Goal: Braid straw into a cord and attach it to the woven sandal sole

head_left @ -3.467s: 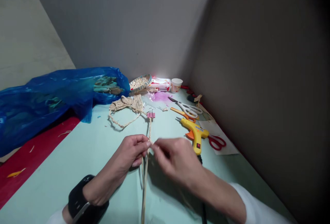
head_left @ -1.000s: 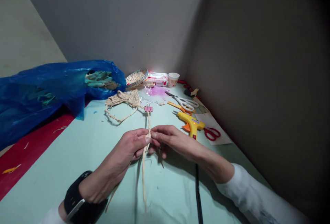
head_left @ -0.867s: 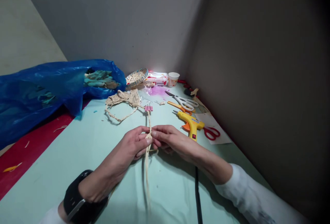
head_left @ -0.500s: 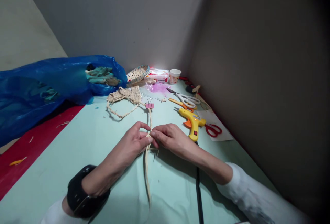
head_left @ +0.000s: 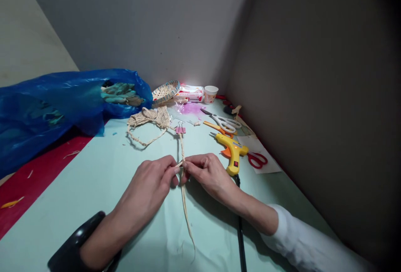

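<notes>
A pale raffia braid runs toward me from a pink binder clip on the table. My left hand is closed, pinching a strand that it draws out to the left of the braid's end. Thumb and fingers of my right hand press together on the braid where the strands meet. One loose raffia strand hangs down below the hands toward the table's near side. Beyond the clip lies a bundle of finished braid with a loop at its front.
Right of my hands lie a yellow glue gun with a black cord, red-handled scissors and white-handled scissors. A blue plastic bag fills the left back. Behind stand a woven basket and a paper cup.
My left hand has shifted left and turned, pulling a strand sideways out from the braid. My right hand keeps its pinch. The hanging strand's lower end has swung right.
</notes>
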The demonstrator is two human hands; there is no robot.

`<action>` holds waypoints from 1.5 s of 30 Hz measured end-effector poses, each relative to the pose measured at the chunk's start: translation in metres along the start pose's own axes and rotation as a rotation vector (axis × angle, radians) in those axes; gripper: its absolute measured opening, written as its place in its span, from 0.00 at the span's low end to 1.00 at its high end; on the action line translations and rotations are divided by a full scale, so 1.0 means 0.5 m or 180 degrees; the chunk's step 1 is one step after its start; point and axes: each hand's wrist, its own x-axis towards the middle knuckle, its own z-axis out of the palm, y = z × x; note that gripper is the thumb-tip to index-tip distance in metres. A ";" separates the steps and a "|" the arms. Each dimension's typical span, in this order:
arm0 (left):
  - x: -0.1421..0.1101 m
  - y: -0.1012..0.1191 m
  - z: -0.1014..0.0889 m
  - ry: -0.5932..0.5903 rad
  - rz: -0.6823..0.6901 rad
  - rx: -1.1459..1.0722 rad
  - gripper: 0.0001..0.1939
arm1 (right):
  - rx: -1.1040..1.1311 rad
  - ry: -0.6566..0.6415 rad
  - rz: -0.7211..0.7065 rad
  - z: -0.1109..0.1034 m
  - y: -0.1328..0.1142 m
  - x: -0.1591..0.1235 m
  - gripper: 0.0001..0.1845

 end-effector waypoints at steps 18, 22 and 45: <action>0.005 -0.009 0.006 0.0661 -0.0280 -0.0543 0.19 | 0.1920 -0.0100 0.0629 0.004 -0.004 0.003 0.13; 0.033 -0.020 0.023 -0.0182 -0.0445 -0.2473 0.08 | 0.2096 -0.0326 0.0609 0.006 -0.008 0.005 0.13; 0.027 -0.025 0.065 -0.0266 -0.1178 -0.3109 0.11 | -0.3662 0.0355 -0.0928 0.010 -0.030 -0.046 0.06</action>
